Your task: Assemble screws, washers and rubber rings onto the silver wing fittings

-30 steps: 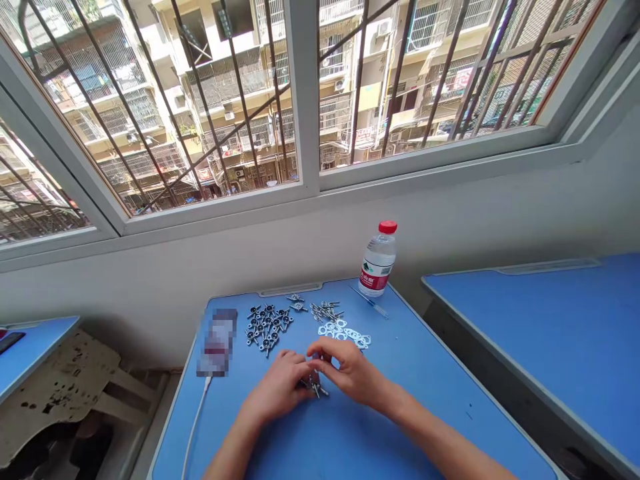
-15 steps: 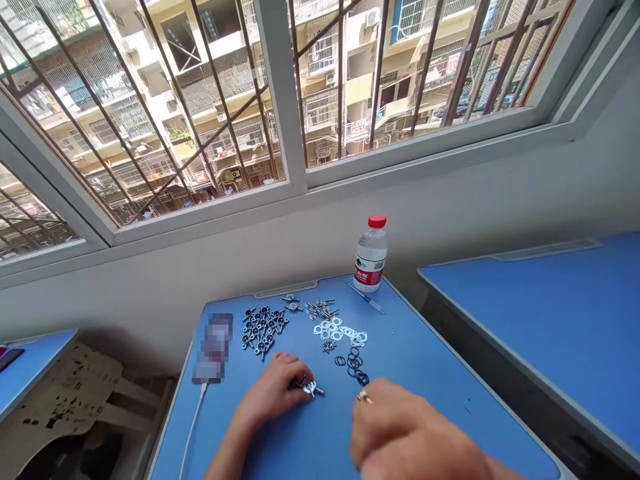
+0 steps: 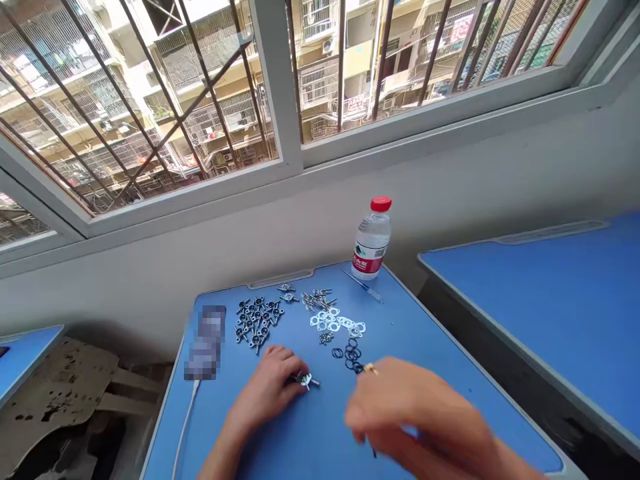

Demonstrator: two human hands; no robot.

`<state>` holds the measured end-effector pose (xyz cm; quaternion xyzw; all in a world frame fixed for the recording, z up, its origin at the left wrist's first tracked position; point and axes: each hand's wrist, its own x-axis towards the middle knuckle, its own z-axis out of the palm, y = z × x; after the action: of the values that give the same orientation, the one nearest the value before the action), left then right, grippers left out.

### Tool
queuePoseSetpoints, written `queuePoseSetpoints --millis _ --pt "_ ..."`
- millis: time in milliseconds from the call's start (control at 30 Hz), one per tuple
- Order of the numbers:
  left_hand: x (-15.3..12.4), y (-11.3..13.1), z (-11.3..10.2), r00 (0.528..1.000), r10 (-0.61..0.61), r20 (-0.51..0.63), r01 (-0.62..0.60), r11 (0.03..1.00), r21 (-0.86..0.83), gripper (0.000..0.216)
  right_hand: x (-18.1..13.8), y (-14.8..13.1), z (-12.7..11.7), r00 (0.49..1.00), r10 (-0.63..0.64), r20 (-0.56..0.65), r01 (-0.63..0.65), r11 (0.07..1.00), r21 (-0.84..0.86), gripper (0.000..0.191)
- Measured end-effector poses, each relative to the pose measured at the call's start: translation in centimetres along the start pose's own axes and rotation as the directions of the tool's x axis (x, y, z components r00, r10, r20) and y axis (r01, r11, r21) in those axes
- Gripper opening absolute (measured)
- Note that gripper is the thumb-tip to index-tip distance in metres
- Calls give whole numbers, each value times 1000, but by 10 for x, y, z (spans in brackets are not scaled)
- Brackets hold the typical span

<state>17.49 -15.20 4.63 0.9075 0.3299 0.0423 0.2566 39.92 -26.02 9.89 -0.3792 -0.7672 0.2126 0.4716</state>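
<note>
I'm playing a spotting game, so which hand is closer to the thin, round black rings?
Right. The right hand is just beside the rings, on their near right side; the left hand is farther off, to their left.

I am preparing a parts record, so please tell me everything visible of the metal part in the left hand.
The metal part looks silvery and shiny, with a bright, pale upper face and a thin stem pointing right. The left hand grips its left side, hiding some of it. Whether it touches the blue table beneath is unclear.
</note>
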Motion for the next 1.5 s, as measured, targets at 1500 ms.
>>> queuePoseSetpoints --millis 1500 --pt "73 -74 -44 862 -322 -392 387 917 99 27 43 98 44 935 346 -74 -337 935 108 24"
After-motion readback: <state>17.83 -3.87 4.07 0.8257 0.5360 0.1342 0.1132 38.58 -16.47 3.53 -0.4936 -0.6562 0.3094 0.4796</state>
